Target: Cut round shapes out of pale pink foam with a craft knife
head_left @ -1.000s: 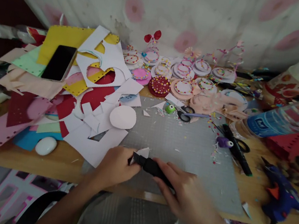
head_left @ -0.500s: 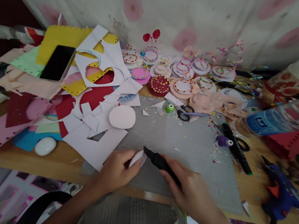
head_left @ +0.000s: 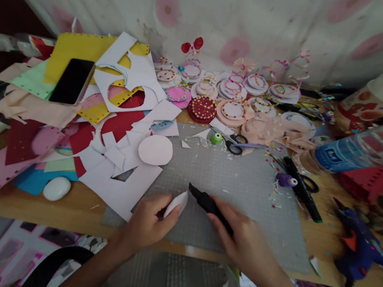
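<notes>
Left hand [head_left: 147, 222]: at the near edge of the grey gridded cutting mat [head_left: 243, 187], fingers curled in a light pinch around a small white curved paper piece [head_left: 177, 204], thumb and forefinger at its lower end; the piece stands tilted above the mat, its upper tip pointing toward the tool tip.

Right hand [head_left: 246, 240]: on the mat just right of the left hand, fingers wrapped closed around the rear of a black pen-shaped craft knife [head_left: 207, 204]. The tool slants up and to the left; its tip lies just beside the paper piece, whether touching cannot be told. A blade is not discernible.

Surroundings, on the wooden table [head_left: 79, 210]:
- Pale pink paper oval [head_left: 155, 150], at the mat's left edge, resting on white offcuts.
- Heap of white, red, yellow and pink paper scraps [head_left: 114, 120], left of the mat.
- Black smartphone [head_left: 73, 81], screen up, on the yellow sheet at the far left.
- White egg-shaped object [head_left: 56, 188], near the table's front edge.
- Black-handled scissors [head_left: 237, 145] and small green punch [head_left: 216, 138], at the mat's far edge.
- Small purple punch [head_left: 285, 180], on the mat's right side.
- Blue hot-glue gun [head_left: 361, 245], well apart on the right.
- Row of round beaded paper decorations [head_left: 222, 97], against the wall.
</notes>
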### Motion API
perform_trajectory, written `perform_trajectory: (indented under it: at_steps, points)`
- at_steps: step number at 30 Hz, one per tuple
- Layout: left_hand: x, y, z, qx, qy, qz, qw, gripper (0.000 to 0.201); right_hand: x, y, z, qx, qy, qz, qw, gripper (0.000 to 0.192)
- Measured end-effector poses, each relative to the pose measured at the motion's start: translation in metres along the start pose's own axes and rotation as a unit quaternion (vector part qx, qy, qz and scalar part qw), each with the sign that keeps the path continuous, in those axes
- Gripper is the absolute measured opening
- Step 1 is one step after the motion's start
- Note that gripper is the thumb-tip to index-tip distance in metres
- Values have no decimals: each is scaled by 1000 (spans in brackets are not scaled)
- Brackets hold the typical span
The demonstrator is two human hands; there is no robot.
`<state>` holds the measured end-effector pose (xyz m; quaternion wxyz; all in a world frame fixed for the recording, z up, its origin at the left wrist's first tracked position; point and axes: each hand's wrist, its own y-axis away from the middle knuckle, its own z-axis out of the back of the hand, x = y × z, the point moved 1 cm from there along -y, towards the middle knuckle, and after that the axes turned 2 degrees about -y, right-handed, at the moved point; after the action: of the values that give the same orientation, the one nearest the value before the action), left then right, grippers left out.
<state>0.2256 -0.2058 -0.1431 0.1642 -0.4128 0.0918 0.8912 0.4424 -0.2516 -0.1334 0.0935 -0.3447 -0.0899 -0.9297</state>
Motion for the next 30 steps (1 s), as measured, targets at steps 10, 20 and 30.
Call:
perform_trajectory:
  at_steps: [10, 20, 30]
  points:
    - [1, 0, -1, -21, -12, -56, 998, 28, 15, 1, 1, 54, -59, 35, 996, 38]
    - [2, 5, 3, -56, -122, -165, 977, 33, -12, -9, 3, -28, -130, -94, 987, 38]
    - [-11, 7, 3, -11, -254, -151, 955, 23, 25, -44, -19, -52, -337, -83, 937, 26]
